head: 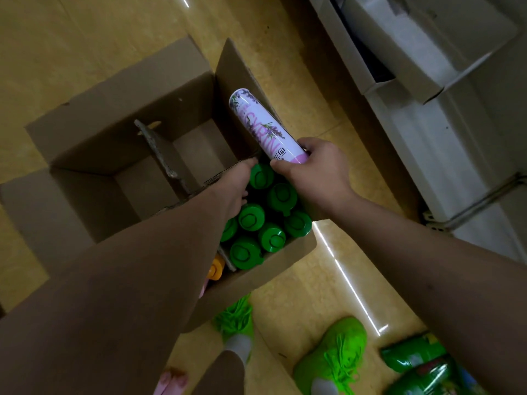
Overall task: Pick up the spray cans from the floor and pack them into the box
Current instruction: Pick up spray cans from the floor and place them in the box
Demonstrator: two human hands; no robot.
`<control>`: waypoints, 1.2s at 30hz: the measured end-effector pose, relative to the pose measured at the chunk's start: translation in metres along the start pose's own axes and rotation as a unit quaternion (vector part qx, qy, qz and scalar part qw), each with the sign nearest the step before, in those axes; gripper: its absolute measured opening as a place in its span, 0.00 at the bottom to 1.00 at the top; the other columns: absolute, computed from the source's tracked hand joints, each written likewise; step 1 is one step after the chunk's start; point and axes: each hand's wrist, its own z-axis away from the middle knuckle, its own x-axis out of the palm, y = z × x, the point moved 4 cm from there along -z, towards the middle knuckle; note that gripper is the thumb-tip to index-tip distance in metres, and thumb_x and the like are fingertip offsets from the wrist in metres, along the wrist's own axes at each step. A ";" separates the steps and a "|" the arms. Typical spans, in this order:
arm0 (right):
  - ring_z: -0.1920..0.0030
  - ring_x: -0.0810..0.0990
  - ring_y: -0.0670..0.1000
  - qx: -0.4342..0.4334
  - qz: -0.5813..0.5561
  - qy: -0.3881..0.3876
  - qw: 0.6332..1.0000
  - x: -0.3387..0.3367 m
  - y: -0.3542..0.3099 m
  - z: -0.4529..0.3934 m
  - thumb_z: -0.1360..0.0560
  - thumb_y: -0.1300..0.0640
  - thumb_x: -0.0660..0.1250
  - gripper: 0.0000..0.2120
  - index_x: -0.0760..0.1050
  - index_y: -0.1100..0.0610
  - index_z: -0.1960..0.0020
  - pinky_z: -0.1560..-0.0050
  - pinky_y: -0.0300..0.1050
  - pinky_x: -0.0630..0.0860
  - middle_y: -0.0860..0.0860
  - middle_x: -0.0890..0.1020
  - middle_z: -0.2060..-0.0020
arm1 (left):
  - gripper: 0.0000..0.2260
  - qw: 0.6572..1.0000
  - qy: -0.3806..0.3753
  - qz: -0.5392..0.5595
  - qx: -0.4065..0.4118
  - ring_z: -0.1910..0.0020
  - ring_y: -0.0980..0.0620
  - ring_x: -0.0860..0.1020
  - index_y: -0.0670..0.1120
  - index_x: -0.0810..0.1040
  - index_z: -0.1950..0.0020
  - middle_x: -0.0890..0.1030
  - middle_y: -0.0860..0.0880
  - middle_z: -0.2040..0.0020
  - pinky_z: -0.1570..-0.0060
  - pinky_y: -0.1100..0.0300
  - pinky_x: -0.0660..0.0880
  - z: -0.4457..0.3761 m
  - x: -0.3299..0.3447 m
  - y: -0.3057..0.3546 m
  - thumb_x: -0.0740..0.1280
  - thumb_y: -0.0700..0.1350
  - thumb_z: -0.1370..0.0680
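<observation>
place: stockroom or shop | cues: tiled floor [328, 132], cardboard box [85, 155], white shelving [445, 115]

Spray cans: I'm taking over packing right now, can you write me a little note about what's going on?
Right hand grips the purple can by its cap end, tilted over the box.
Left hand reaches in by the green-capped cans, holding nothing that shows.
Done: green caps fill the box's near-right section; an orange cap sits beside them.
Left: set the purple can in, then pack the green cans on the floor.
</observation>
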 end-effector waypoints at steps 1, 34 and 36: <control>0.59 0.77 0.51 0.001 0.000 0.001 1.000 0.002 0.000 -0.001 0.34 0.39 0.74 0.17 0.80 0.52 0.54 0.66 0.44 0.66 0.47 0.79 0.64 | 0.21 1.000 -0.004 -0.008 0.007 0.56 0.54 0.73 0.49 0.76 0.35 0.78 0.50 0.48 0.61 0.59 0.69 -0.001 0.003 0.002 0.60 0.62 0.20; 0.52 0.82 0.59 -0.206 0.297 -0.306 0.881 0.159 -0.091 0.164 0.34 0.43 0.73 0.17 0.75 0.52 0.53 0.63 0.44 0.67 0.52 0.82 0.57 | 0.18 0.963 0.260 0.013 0.076 0.34 0.41 0.74 0.45 0.74 0.30 0.77 0.43 0.33 0.32 0.49 0.69 0.046 -0.223 -0.189 0.61 0.50 0.17; 0.50 0.82 0.60 -0.231 0.321 -0.320 0.861 0.178 -0.097 0.176 0.32 0.47 0.72 0.17 0.75 0.53 0.47 0.61 0.44 0.68 0.54 0.82 0.53 | 0.19 0.964 0.255 0.021 0.071 0.31 0.43 0.72 0.45 0.72 0.27 0.75 0.45 0.30 0.31 0.51 0.67 0.043 -0.227 -0.204 0.61 0.50 0.17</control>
